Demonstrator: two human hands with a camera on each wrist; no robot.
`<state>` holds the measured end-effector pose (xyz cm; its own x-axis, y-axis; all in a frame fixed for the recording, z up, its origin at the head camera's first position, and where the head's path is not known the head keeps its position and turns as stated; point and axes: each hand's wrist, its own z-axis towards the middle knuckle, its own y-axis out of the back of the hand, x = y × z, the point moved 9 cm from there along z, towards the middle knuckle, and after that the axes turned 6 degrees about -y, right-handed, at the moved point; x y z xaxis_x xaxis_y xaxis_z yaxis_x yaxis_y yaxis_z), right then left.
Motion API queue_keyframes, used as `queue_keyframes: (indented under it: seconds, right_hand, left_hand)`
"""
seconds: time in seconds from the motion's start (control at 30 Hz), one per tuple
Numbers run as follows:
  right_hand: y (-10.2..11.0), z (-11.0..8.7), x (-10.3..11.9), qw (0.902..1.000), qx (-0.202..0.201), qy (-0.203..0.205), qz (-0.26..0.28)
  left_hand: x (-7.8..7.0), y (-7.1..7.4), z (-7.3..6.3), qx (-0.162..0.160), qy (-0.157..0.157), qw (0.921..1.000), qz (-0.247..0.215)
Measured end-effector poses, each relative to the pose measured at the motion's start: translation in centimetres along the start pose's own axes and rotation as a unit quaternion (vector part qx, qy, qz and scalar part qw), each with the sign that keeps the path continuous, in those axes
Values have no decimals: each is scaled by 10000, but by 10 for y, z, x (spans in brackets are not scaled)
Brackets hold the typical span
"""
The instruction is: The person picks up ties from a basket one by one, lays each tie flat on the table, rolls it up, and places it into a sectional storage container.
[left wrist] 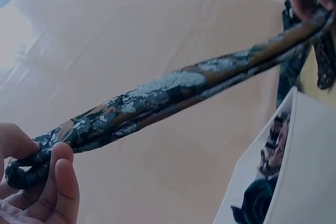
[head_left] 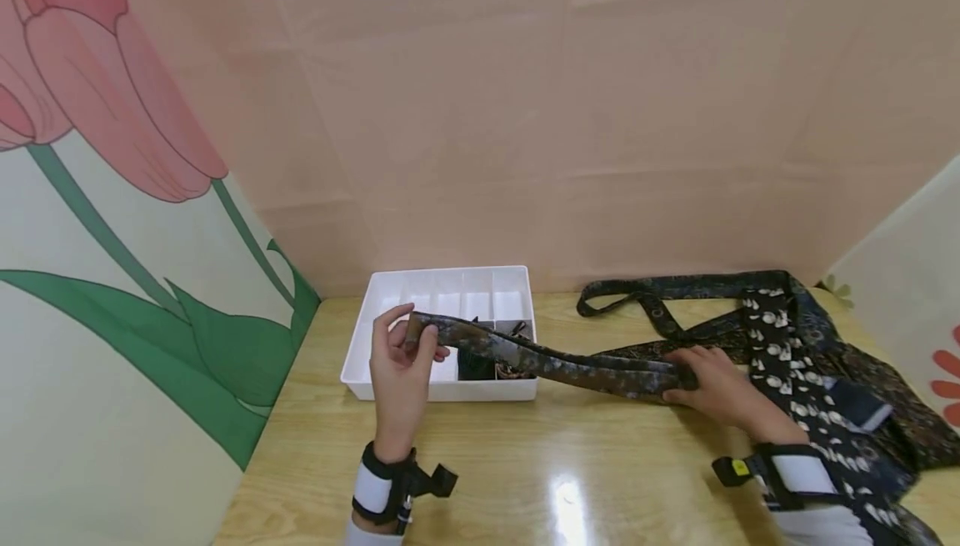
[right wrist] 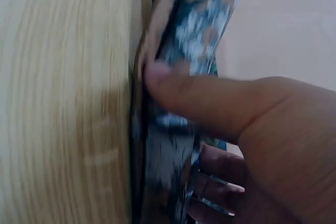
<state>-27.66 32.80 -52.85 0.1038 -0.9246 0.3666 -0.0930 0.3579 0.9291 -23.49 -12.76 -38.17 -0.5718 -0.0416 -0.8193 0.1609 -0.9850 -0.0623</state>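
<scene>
"Orientation of the cloth strip [head_left: 585, 371] is to be read in which direction?"

"Its long axis is laid from left to right across the scene, with the left end shown farther back in the head view and the right end nearer. By the left hand [head_left: 400, 367] the left end is pinched between thumb and fingers (a small loop of folded cloth is seen there in the left wrist view). By the right hand [head_left: 716, 388] the right end is gripped, the thumb being laid over the cloth and the other fingers set behind it."

"How is the strip placed relative to the compartment tray [head_left: 480, 391]?"

"The right part of the tray is crossed by it in the head view; no contact is shown in the left wrist view. The left hand is the nearer to the tray, being seen over its left half, whereas the right hand is placed well to the right, over the table [head_left: 480, 471]."

"On which relation is any movement judged to depend?"

"On the line between the two hands: the strip is spanned between them, slightly curved, so its slant is judged to be set by both ends together. To the right of the tray a fabric heap [head_left: 776, 346] is found, near the right hand (whether it is touched by the strip cannot be told)."
</scene>
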Motion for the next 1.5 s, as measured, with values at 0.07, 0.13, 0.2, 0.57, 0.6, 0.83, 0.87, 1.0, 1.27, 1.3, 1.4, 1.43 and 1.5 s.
queue_keyframes:
  seconds: [0.07,0.13,0.2,0.57,0.6,0.83,0.87,1.0,1.27,1.3,1.4,1.43,1.5]
  right_hand:
    - [-1,-1,-10,10000,44,-80,17]
    - [-2,-4,-21,9996,195,-153,160]
    - [-2,-6,-33,9986,349,-214,328]
    - [6,-17,-58,10000,76,-39,45]
    - [8,-17,-56,10000,-15,18,-17]
    - [6,-31,-66,9983,429,-102,389]
    - [6,-32,-68,9979,484,-70,435]
    - [10,-28,-72,9990,312,91,313]
    - [20,-44,-90,9966,-175,-596,-532]
    - [21,-47,-95,9950,-212,-751,-621]
    - [27,-52,-102,9939,-409,-815,-625]
    - [29,-51,-102,9940,-503,-727,-638]
    - [32,-51,-104,9938,-731,-518,-664]
  left_hand:
    - [4,9,1,-133,95,9998,-62]
    - [9,18,1,-284,205,9993,-118]
    - [17,29,1,-416,360,9985,-77]
    - [44,80,-2,-826,981,9913,291]
    - [45,81,-3,-797,1003,9913,293]
    - [50,97,-7,-907,971,9906,319]
    - [51,100,-7,-965,964,9902,291]
    - [53,106,-7,-994,1008,9894,337]
    - [54,110,-7,-915,1070,9891,436]
    - [53,110,-7,-920,1066,9889,469]
    - [52,112,-6,-931,1090,9879,589]
    - [52,113,-6,-938,1101,9876,616]
    - [51,114,-6,-953,1110,9873,625]
